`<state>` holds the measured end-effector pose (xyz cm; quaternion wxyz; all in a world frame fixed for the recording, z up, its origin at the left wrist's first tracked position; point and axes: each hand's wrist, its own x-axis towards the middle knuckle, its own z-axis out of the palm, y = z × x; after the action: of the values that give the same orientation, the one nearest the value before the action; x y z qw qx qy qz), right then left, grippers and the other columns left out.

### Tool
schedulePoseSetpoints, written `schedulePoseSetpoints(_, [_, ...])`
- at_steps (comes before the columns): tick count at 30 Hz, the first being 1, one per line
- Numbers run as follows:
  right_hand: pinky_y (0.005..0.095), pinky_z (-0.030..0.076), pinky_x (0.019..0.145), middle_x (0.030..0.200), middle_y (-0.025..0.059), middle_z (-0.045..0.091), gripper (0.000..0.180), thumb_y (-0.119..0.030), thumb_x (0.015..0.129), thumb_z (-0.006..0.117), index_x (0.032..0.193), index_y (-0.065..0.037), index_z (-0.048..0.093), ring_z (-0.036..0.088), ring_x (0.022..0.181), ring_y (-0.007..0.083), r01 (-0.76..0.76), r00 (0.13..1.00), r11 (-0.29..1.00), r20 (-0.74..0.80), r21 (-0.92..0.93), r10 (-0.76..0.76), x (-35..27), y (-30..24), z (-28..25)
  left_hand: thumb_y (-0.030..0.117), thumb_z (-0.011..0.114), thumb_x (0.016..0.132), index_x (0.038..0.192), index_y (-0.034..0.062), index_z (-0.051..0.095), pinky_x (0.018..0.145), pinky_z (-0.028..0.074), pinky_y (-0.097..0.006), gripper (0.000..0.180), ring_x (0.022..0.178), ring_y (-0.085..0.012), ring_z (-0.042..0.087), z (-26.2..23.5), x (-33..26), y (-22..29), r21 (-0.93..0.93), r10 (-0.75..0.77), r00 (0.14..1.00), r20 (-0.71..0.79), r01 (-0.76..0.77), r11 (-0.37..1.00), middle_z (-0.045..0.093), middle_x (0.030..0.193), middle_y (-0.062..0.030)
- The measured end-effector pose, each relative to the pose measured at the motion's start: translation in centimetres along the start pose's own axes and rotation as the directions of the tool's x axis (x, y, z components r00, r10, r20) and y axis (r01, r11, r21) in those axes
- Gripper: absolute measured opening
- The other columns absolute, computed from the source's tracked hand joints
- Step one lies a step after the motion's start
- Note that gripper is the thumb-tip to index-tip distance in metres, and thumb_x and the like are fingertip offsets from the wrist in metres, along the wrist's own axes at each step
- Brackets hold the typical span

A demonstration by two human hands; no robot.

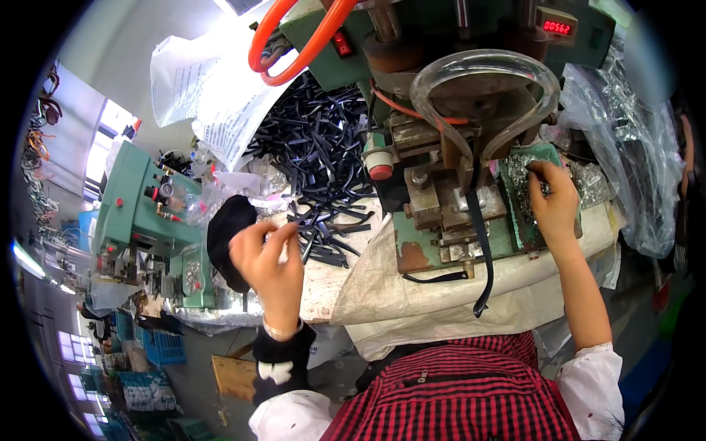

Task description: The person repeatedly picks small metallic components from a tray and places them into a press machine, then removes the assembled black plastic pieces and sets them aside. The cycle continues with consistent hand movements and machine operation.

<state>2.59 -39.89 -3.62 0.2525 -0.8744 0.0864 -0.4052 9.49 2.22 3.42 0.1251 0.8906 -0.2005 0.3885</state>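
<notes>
My left hand (271,268) is raised at the near edge of a heap of black eyeglass temples (312,140), its fingers curled together; what they hold, if anything, cannot be made out. My right hand (553,200) reaches into a green tray (513,217) of small silvery metal parts (521,173), thumb and fingertips pinched low among them. Between the hands, one black temple (482,257) sits with its end in the fixture (452,202) of a green press (485,81), its curved tip hanging toward me. Another temple (435,278) lies along the front of the press base.
A clear bent tube (485,62) loops in front of the press head. An orange hose (309,51) hangs at upper left. Beside my left hand is a black cloth-like object (229,239). A second green machine (140,198) stands left; plastic bags (625,147) crowd the right.
</notes>
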Motion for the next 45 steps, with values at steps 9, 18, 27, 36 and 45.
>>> schedulePoseSetpoints(9, [0.0308, 0.050, 0.078, 0.092, 0.0085, 0.069, 0.013, 0.001, 0.087, 0.067, 0.100, 0.001, 0.069, 0.065, 0.084, 0.0189, -0.293, 0.951, 0.939, -0.048, 0.179, 0.306, -4.0, 1.5, -3.0, 0.010, 0.077, 0.067, 0.094, 0.0150, 0.079, 0.091, 0.043, -0.045, 0.027, 0.109, -0.0329, 0.056, 10.3, -3.2, -6.5, 0.014, 0.210, 0.901, 0.379, -0.232, 0.973, 0.063, 0.118, -0.0098])
schedulePoseSetpoints(18, [0.0364, 0.051, 0.082, 0.094, 0.0118, 0.072, 0.015, 0.000, 0.086, 0.069, 0.100, 0.000, 0.073, 0.068, 0.088, 0.0263, -0.065, 0.996, 0.916, 0.084, 0.395, 0.034, -0.9, -5.4, -4.4, 0.003, 0.063, 0.098, 0.117, 0.0019, 0.059, 0.076, 0.050, -0.029, 0.020, 0.075, -0.0151, 0.064, 11.5, -1.4, -4.0, -0.770, -0.328, 0.922, 0.208, 0.361, 0.526, 0.074, 0.092, -0.0113])
schedulePoseSetpoints(27, [0.0248, 0.050, 0.086, 0.104, 0.0079, 0.071, 0.038, 0.002, 0.090, 0.067, 0.126, 0.004, 0.057, 0.066, 0.094, 0.0107, -0.357, 0.920, 0.464, 0.220, 0.811, 0.325, -0.1, -10.9, 1.4, 0.017, 0.059, 0.104, 0.124, -0.0021, 0.064, 0.075, 0.050, -0.020, 0.028, 0.093, -0.0118, 0.068, 8.2, -2.1, 2.4, -0.679, -0.336, 0.759, 0.557, 0.650, 0.343, 0.075, 0.111, -0.0124])
schedulePoseSetpoints(36, [0.0387, 0.049, 0.099, 0.127, 0.0195, 0.063, 0.054, -0.004, 0.090, 0.064, 0.142, -0.001, 0.050, 0.064, 0.115, 0.0295, -0.314, 0.933, 0.671, 0.349, 0.672, 0.088, -0.5, -12.3, -3.3, 0.003, 0.066, 0.093, 0.094, 0.0014, 0.071, 0.064, 0.051, -0.026, 0.005, 0.077, -0.0170, 0.066, 0.8, 2.3, 12.0, -0.801, -0.072, 0.975, -0.211, -0.130, 0.585, 0.072, 0.093, -0.0130])
schedulePoseSetpoints(45, [0.0489, 0.047, 0.098, 0.118, 0.0191, 0.064, 0.019, -0.010, 0.077, 0.077, 0.094, -0.006, 0.069, 0.054, 0.125, 0.0402, -0.068, 0.998, 0.962, -0.007, -0.264, 0.068, -2.7, 1.5, -1.8, 0.002, 0.087, 0.071, 0.094, 0.0057, 0.073, 0.045, 0.042, -0.025, 0.027, 0.054, -0.0146, 0.058, 5.0, 3.0, 17.4, -0.549, 0.515, 0.792, -0.326, -0.603, 0.579, 0.075, 0.094, -0.0117])
